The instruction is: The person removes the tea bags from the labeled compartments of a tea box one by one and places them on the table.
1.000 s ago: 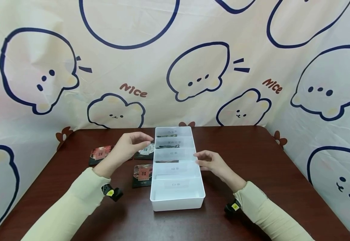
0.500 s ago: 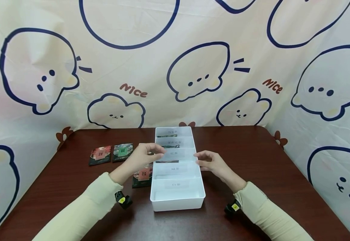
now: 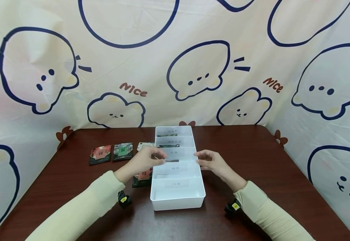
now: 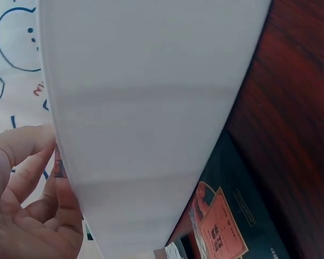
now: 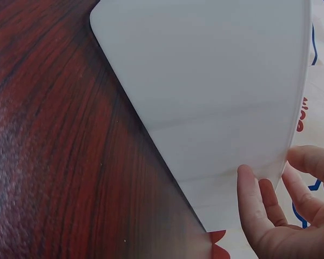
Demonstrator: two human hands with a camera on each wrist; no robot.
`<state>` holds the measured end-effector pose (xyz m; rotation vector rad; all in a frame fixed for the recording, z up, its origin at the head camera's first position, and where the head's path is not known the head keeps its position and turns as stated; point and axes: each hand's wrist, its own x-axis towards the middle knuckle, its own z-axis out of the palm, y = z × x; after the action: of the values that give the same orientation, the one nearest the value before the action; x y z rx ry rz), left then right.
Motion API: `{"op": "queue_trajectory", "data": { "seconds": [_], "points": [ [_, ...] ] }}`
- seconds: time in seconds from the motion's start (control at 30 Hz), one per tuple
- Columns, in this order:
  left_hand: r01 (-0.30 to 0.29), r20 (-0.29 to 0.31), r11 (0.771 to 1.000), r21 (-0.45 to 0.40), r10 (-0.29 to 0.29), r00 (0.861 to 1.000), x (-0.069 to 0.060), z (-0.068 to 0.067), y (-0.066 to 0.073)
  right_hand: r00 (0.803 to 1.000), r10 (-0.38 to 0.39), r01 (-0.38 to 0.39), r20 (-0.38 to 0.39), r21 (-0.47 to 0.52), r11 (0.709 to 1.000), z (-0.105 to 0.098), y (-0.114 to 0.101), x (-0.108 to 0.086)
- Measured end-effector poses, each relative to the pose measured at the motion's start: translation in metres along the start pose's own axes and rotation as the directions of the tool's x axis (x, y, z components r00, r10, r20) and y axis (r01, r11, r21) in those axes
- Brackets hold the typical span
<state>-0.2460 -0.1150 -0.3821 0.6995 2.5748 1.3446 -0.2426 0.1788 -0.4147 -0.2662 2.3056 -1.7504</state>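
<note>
A long white divided box (image 3: 178, 205) stands on the table, its compartments marked with printed labels. Thin tea sachets stand edge-up in the farthest compartment, the second one and the third one, where the sachet (image 3: 172, 161) lies by my left fingertips. My left hand (image 3: 144, 159) reaches over the left rim and pinches that sachet's left end; in the left wrist view a reddish sliver of the sachet (image 4: 60, 166) shows between fingers and rim. With curled fingers my right hand (image 3: 213, 164) holds the box's right rim. In the right wrist view the right hand's fingers (image 5: 249, 189) lie against the outer wall.
Left of the box lie more tea sachets: a red one (image 3: 100, 154), a green one (image 3: 122, 151), a pale one (image 3: 144, 145) partly behind my left hand, and a nearer red one (image 3: 143, 178) beside the box wall. A printed cloth (image 3: 156, 67) hangs behind the table (image 3: 247, 147).
My left hand has moved right and slightly toward me, from above the sachets on the table to the box's third compartment. The right hand and the box stay in place.
</note>
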Motion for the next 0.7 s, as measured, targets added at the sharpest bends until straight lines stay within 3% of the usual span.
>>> {"op": "queue_trajectory", "data": {
  "seconds": [0.23, 0.7],
  "points": [
    [0.017, 0.008, 0.997, 0.072, -0.018, 1.000, 0.0027, 0.0020, -0.0010, 1.000, 0.003, -0.003, -0.005, 0.003, 1.000, 0.0004, -0.0004, 0.0004],
    [0.040, -0.026, 0.992, 0.116, -0.037, 0.999, 0.0036, 0.0035, 0.0008, 1.000, 0.003, -0.003, 0.001, 0.002, 1.000, -0.0001, -0.0007, 0.0000]
  ]
}}
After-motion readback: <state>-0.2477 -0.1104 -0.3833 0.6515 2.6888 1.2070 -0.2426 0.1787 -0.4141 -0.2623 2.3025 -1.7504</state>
